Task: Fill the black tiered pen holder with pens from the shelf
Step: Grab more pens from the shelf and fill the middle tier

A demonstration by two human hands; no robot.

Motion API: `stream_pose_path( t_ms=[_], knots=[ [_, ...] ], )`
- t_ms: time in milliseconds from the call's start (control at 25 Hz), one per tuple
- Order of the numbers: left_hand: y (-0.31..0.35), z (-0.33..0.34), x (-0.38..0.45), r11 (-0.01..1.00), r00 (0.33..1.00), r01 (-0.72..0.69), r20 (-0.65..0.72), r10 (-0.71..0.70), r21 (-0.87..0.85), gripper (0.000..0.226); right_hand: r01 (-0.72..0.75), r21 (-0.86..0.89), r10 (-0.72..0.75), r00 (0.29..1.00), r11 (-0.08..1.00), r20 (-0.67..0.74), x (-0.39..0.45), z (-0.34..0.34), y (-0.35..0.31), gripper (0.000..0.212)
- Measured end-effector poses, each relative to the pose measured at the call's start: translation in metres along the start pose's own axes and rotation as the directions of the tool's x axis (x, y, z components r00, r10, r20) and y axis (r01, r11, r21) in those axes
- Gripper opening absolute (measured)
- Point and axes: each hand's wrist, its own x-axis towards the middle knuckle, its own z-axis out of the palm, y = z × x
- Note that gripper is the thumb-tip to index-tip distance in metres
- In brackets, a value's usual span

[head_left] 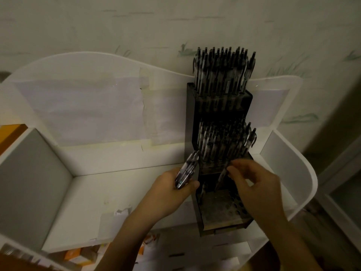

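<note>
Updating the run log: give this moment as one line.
left hand: holds bundle of dark pens | right hand: pinches single pen over lowest tier | black tiered pen holder: upper tiers filled

We see both bare forearms reach up from the bottom edge. Our left hand (172, 187) is curled round a bundle of pens (186, 170), thumb across the front. Our right hand (256, 184) pinches one pen (221, 178) between thumb and fingertips, other fingers loosely bent
</note>
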Motion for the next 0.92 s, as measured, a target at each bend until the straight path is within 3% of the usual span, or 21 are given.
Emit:
stream_pose_path(
  t_ms=[120, 480, 600, 720, 920],
  knots=[
    [0.001, -0.001, 0.000, 1.000, 1.000, -0.010, -0.005, 0.010, 0.005, 0.018, 0.030, -0.079, -0.027, 0.999, 0.996, 0.037, -0.007, 0.015, 0.016, 0.016],
    [-0.002, -0.003, 0.001, 1.000, 0.999, -0.003, -0.037, 0.004, 0.017, 0.020, 0.013, -0.037, -0.011, 0.999, 0.999, 0.052, -0.008, 0.023, 0.025, 0.013],
    [-0.001, -0.003, 0.001, 1.000, 0.999, -0.004, -0.041, 0.005, 0.010, 0.021, 0.017, -0.105, -0.007, 0.995, 0.994, 0.100, -0.016, 0.027, 0.034, 0.012],
    [0.000, -0.003, 0.002, 1.000, 0.999, -0.012, -0.037, 0.012, 0.011, 0.021, -0.024, -0.168, 0.055, 0.982, 0.986, 0.182, -0.026, 0.032, 0.045, 0.010],
    [0.002, -0.001, 0.003, 1.000, 1.000, -0.008, -0.021, 0.008, 0.012, 0.020, -0.052, -0.159, 0.083, 0.976, 0.986, 0.200, -0.023, 0.033, 0.051, 0.009]
  ],
)
